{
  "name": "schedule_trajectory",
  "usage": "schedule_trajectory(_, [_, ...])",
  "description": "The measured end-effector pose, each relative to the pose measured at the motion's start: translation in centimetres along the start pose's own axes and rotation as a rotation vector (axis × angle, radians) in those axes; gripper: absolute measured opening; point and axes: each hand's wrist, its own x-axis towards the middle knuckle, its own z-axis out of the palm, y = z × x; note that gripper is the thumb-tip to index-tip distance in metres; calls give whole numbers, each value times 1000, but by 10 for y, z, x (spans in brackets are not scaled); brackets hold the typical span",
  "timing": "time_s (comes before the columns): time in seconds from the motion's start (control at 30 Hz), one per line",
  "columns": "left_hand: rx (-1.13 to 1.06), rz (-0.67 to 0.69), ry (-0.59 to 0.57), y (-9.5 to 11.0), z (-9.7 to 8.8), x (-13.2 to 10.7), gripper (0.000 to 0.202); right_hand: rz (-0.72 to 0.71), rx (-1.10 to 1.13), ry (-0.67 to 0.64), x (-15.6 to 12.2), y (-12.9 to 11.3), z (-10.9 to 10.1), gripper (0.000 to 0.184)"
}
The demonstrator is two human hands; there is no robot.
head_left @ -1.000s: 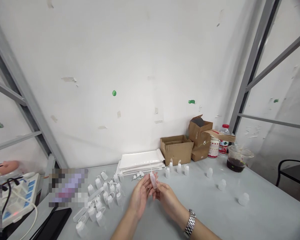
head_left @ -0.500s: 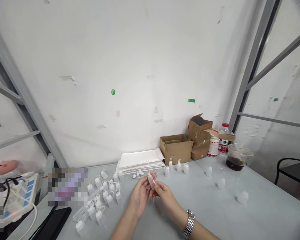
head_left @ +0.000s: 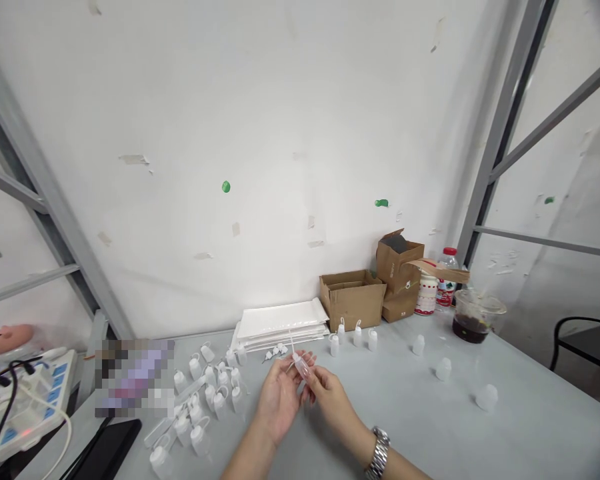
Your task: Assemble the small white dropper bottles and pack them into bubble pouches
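A small translucent squeeze bottle [head_left: 303, 366] with a thin needle tip is held between both hands just above the grey table [head_left: 430, 420]. My left hand [head_left: 279, 397] cups it from the left with the fingers around the nozzle end. My right hand [head_left: 330, 395], a metal watch on its wrist, grips the bottle's body. The tip points up and to the left. A cluster of several similar white bottles [head_left: 205, 400] stands to the left of my hands.
A stack of white padded envelopes [head_left: 280, 323] lies behind my hands, with three capped bottles [head_left: 355, 337] beside it. Cardboard boxes [head_left: 353, 297], a drink bottle [head_left: 447, 277] and a plastic bowl [head_left: 475, 317] sit at the back right. Loose bottles [head_left: 485, 397] stand right; a power strip [head_left: 30, 407] left.
The bottle has been tilted from nearly upright so its tip now leans to the left. Both hands stay together in the same spot above the table.
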Motion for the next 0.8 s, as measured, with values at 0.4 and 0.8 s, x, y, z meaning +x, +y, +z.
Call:
schedule_trajectory(0.4, [10, 55, -58, -1, 5, -1, 35, 99, 276, -125, -1, -10, 1, 46])
schedule_trajectory(0.8, [85, 69, -57, -1, 7, -3, 34, 138, 341, -94, -3, -13, 4, 47])
